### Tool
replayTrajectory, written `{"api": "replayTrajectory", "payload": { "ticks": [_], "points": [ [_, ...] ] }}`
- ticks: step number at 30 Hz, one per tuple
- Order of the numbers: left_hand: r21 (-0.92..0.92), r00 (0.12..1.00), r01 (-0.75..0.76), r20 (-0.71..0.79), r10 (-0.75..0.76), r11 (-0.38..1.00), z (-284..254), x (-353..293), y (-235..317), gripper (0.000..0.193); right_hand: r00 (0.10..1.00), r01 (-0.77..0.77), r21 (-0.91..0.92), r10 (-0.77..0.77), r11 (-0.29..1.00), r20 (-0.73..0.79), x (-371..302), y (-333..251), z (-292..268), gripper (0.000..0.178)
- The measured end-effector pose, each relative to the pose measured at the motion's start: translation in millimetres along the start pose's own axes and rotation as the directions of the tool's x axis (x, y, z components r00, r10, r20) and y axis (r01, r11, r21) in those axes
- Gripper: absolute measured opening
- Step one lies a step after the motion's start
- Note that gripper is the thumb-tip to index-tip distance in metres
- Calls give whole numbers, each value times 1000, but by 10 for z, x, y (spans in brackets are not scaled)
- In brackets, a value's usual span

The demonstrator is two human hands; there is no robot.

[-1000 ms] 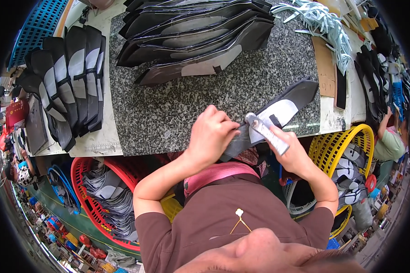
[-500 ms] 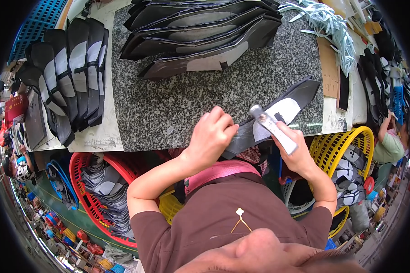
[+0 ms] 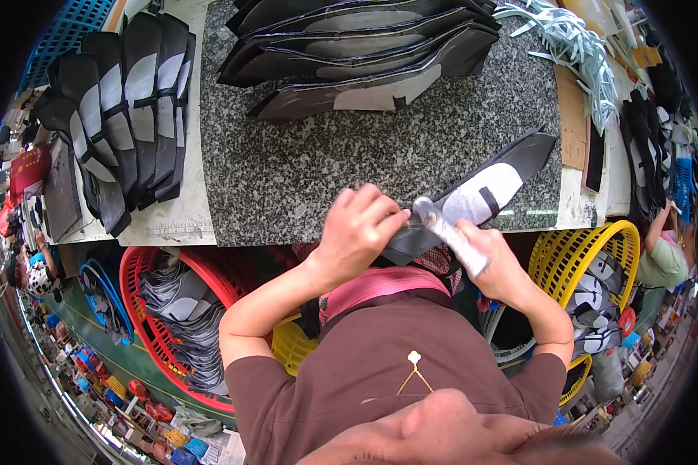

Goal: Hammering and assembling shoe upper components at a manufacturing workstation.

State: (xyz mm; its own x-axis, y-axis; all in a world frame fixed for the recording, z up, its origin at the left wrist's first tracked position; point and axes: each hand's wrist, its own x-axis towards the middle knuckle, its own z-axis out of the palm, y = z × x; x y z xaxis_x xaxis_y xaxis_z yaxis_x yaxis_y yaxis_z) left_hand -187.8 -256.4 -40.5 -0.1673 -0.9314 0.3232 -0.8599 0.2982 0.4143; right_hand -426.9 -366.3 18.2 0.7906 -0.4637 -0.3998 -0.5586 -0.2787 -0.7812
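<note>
A dark shoe-upper piece [image 3: 529, 155] with a pale grey patch and a small black tab lies slantwise over the front edge of the granite slab [image 3: 302, 178]. My left hand [image 3: 358, 231] is closed, its thumb and fingertips pinching the piece's upper edge near its left end. In my right hand [image 3: 495, 260] is a hammer [image 3: 459, 244], its metal head right beside my left fingertips and over the piece. Whether the head touches the material I cannot tell.
Folded dark pieces [image 3: 357, 54] are stacked across the slab's far side. More pieces [image 3: 136, 116] fan out at left. Pale strips [image 3: 570, 54] heap at far right. Below the table stand a red basket [image 3: 138, 302] and a yellow basket [image 3: 547, 267], both holding pieces. A person [image 3: 663, 263] works at right.
The hammer has moved left along the piece, and its head is now close to my left fingertips. My left hand still grips the piece. The whole view has shifted slightly.
</note>
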Motion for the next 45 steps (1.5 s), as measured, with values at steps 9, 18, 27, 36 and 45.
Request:
{"api": "replayTrajectory", "payload": {
  "ticks": [9,18,27,36,45],
  "points": [
    [-255,935,311,-93,-343,916,86,-137,85,14,976,138,66,-125,988,-176,14,22,-31,9],
    [91,995,74,-73,-67,993,83,-179,220,21,996,73,31,-71,997,-50,96,25,20,12],
    [301,998,-19,-53,36,953,122,-183,282,23,997,76,-45,-75,996,21,109,72,67,11],
    [204,981,-182,-23,190,962,478,-379,424,39,973,230,20,-230,973,-23,144,-44,19,14],
    [-275,989,145,27,-143,950,-427,0,222,46,904,265,522,-21,810,-426,-126,632,-257,44]
  ]
}}
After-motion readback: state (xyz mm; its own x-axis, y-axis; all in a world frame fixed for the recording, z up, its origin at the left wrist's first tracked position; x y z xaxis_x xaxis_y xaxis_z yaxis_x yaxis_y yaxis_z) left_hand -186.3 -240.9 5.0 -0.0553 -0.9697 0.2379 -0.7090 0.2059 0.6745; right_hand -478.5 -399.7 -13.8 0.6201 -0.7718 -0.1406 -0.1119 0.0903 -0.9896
